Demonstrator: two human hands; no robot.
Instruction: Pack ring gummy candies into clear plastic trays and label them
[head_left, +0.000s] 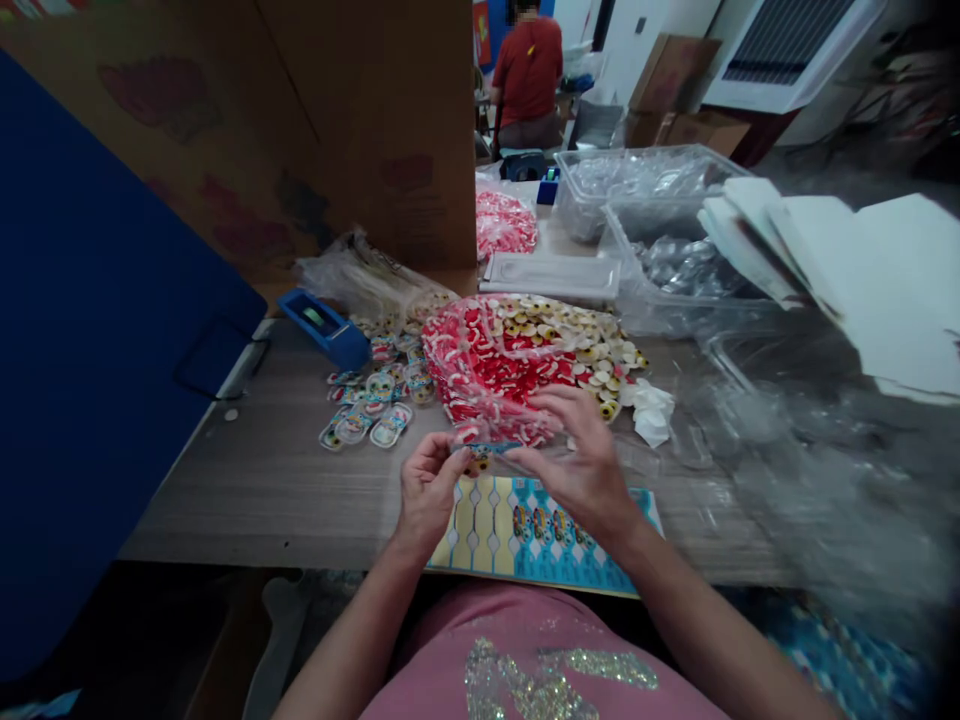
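Note:
Between the thumb and fingers of my left hand (pixel 431 488) is a small clear plastic pack (pixel 484 458) with a blue label strip across its edge. My right hand (pixel 581 465) is at the pack's right side, fingers spread and thumb tip close to the strip; whether it touches is unclear. Under both hands lies a sheet of blue stickers (pixel 551 535), its left part bare yellowish backing. Just beyond them sits a clear bag of red-and-white pieces (pixel 480 365), with yellow-and-white round pieces (pixel 600 355) at its right. Several labelled packs (pixel 367 410) lie to the left.
A blue tape dispenser (pixel 326 328) stands at the left beside a tall cardboard box (pixel 375 130). Clear plastic bins (pixel 675 295) and white cards (pixel 892 290) are on the right. Crumpled white paper (pixel 652 412) lies near my right hand. A person in red (pixel 529 70) is in the background.

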